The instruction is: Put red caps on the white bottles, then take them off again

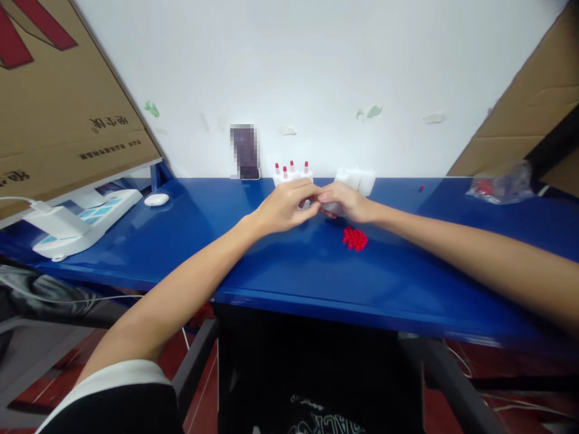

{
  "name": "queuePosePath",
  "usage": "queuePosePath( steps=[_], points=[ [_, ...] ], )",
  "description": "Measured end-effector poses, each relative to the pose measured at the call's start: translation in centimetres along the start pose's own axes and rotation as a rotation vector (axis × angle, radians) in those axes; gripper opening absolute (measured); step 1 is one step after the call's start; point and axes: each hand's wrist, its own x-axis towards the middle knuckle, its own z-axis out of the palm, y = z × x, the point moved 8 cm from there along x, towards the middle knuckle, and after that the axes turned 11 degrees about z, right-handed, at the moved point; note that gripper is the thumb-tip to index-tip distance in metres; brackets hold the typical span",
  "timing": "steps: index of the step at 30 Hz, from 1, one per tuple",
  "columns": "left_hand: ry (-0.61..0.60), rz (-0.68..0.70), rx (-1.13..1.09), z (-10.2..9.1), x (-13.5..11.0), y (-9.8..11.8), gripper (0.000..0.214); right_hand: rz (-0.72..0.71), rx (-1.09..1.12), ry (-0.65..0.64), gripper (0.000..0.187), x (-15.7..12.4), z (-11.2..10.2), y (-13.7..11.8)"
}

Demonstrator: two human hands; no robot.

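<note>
My left hand (292, 205) and my right hand (346, 201) meet above the middle of the blue table, fingertips touching. A small white plastic bottle (332, 207) shows partly under the curled fingers of my right hand; most of it is hidden. The left thumb and fingers are pinched together at the same spot, and what they grip cannot be made out. Behind my left hand stand several white bottles with red tips (293, 175). More white bottles (359, 179) are behind my right hand. A pile of small red caps (355, 239) lies just in front of it.
A phone (245, 152), its screen blurred out, leans on the wall. To the left are a white oval case (156, 199) and a power strip (97, 220) with a charger. At right lie a clear plastic bag (502, 185) and one loose red piece (421, 188). Cardboard stands at both sides.
</note>
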Motion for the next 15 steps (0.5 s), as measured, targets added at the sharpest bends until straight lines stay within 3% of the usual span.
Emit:
queuePosePath(
  steps=[11,15],
  points=[
    [0.125,0.024,0.028,0.59,-0.12,0.13,0.016,-0.063,0.008,0.095,0.040,-0.16,-0.34,0.07],
    [0.157,-0.055,-0.005,0.75,-0.09,-0.16,0.015,-0.051,0.085,0.128,0.037,-0.24,-0.61,0.30]
  ],
)
